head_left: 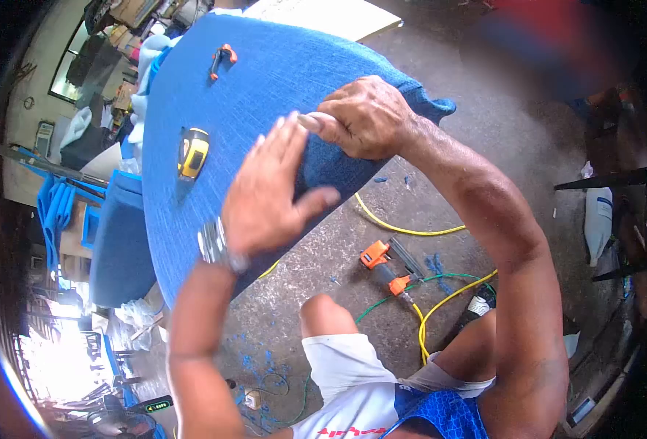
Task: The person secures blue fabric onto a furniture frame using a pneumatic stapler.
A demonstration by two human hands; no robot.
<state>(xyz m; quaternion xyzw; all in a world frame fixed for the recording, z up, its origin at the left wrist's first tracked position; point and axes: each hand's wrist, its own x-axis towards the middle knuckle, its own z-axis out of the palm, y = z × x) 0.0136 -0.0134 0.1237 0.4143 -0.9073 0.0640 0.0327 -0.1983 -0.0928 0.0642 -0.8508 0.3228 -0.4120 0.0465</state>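
A large panel covered in blue fabric [257, 95] lies in front of me. My left hand [265, 190], with a metal watch at the wrist, is held flat over its near side, fingers stretched and slightly blurred. My right hand [367, 117] is closed at the panel's right edge, apparently gripping the blue fabric there; its fingertips are tucked out of sight. The right thumb points toward the left fingertips and almost meets them. On the panel lie a yellow and black tape measure [193, 154] and a small orange-handled cutting tool [223, 61].
An orange and black air stapler [388, 268] rests on the concrete floor, joined to a yellow hose [420, 322]. Blue scraps [254, 362] are scattered nearby. Another blue padded piece [122, 241] stands at left. A white bottle [597, 223] is at right.
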